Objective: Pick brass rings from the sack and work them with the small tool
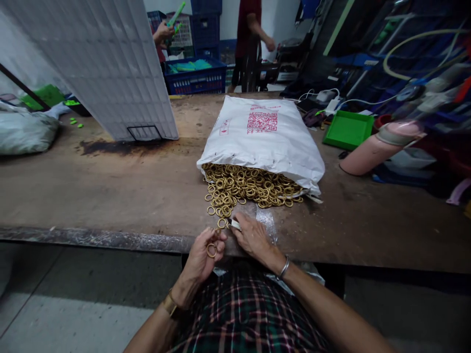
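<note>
My left hand (204,254) is closed at the table's front edge, and its fingers pinch a gold-coloured ring (211,244). Just to its right, my right hand (253,239) is closed around a small tool (236,224) with a white body and a dark tip. That tip is beside a loose ring (222,223) lying on the tabletop; contact cannot be made out. Beyond both hands a heap of similar rings (250,189) spills from the open mouth of a white sack (253,142) with red print, which lies on its side.
A white ribbed panel (114,63) stands on the wooden table (110,191) at left. To the right are a pink bottle (373,152) and a green tray (349,128). Behind the table, two people work near a blue crate (196,84); one person's hand (163,32) holds green pieces.
</note>
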Motion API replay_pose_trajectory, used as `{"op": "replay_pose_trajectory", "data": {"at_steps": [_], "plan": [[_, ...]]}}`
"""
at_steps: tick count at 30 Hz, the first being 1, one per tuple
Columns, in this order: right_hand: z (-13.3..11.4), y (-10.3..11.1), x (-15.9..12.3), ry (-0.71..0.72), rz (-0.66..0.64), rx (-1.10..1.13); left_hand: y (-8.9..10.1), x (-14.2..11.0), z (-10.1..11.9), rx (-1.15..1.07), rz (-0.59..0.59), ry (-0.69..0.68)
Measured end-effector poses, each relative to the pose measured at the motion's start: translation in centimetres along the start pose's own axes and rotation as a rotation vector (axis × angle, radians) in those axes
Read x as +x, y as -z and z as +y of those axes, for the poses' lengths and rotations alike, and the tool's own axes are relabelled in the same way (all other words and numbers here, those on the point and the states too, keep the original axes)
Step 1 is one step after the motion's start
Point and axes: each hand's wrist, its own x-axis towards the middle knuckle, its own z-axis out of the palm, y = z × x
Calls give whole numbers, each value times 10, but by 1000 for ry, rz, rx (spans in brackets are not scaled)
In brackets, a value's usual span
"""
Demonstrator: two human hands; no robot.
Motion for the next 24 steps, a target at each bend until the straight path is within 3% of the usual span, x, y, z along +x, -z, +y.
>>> {"op": "replay_pose_trajectory", "data": {"at_steps": [9,13,18,21,24], "plan": [[-1,-6,2,-10,19,-51,1,8,0,-185,-33,141],[8,-2,7,-45,50,112,-4,11,-5,-112,17,113],[16,11,11,-208,15,632,-12,15,-13,376,16,-173],[13,18,4,-315,-105,935,-15,19,-17,642,-34,-392],[7,23,-5,-427,-229,1145,-17,20,-20,744,-123,-474]]}}
